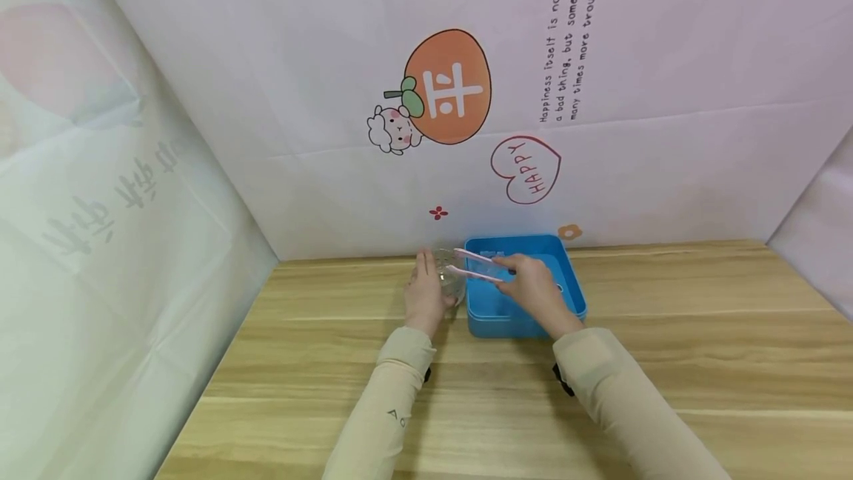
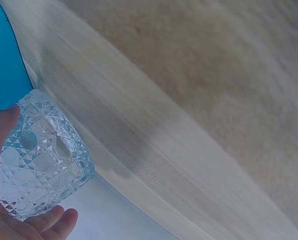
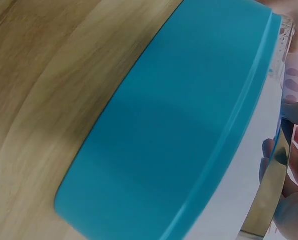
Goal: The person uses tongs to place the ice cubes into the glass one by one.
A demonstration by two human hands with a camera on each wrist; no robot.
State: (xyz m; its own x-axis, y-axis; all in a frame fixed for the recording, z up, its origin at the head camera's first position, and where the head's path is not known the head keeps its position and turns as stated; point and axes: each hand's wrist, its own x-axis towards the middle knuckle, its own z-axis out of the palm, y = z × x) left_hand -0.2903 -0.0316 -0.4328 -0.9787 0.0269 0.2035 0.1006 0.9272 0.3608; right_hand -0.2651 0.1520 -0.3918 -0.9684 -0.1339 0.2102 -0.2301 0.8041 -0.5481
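Observation:
My left hand (image 1: 424,295) grips a clear cut-glass cup (image 2: 46,155) from its left side, thumb on one side and fingers on the other. The cup stands against the left wall of a blue box (image 1: 513,327). Over that box, my right hand (image 1: 538,293) pinches a pair of pink tongs (image 1: 476,274). Their two arms are spread and point left, with the tips overlapping the cup's mouth in the head view. A metal strip of the tongs (image 3: 269,192) shows beside the fingers in the right wrist view. Whatever lies between the tips is too small to tell.
Small clear pieces (image 1: 492,253) lie at the back of the blue box. The wood-grain table (image 1: 333,332) meets a white printed sheet (image 1: 333,169) right behind the box and cup. Another white sheet (image 1: 133,243) hangs along the left side.

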